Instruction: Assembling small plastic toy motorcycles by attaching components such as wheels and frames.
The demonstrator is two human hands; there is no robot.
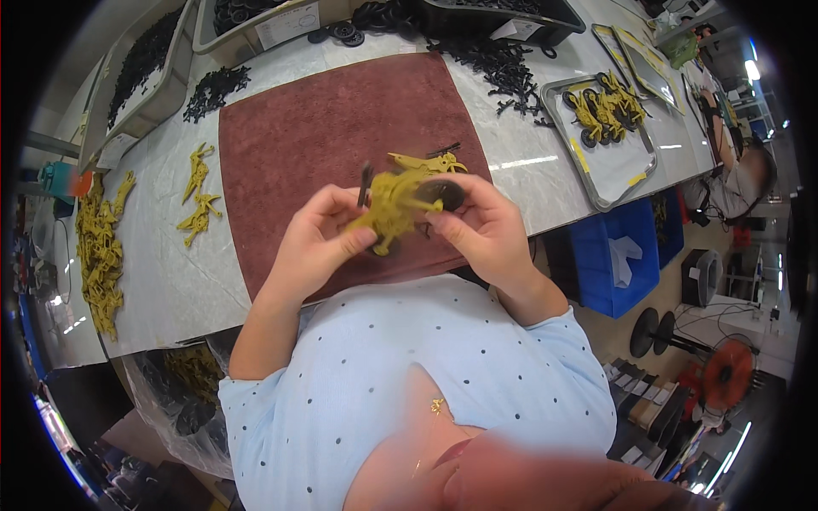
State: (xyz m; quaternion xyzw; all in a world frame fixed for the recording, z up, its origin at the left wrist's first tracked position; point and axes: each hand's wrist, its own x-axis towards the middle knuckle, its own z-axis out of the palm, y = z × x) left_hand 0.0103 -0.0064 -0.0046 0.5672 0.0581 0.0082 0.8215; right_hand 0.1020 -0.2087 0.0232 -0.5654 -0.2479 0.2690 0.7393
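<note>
Over the near part of the brown-red towel [328, 119], both my hands hold a yellow plastic toy motorcycle [389, 204], partly blurred. My left hand [319, 243] is closed on its left end, where a dark upright piece sticks up. The fingers of my right hand [490, 226] pinch the right end, at a black wheel [445, 194]. Just beyond, another yellow part [422, 162] lies on the towel with a small black piece [446, 148] beside it.
Yellow parts [100, 255] lie heaped at the left, with loose ones [198, 170] nearer the towel. Along the back stand grey bins [256, 32] of black parts. A metal tray [605, 200] at the right holds yellow pieces with black wheels. Beyond it is a person [740, 183].
</note>
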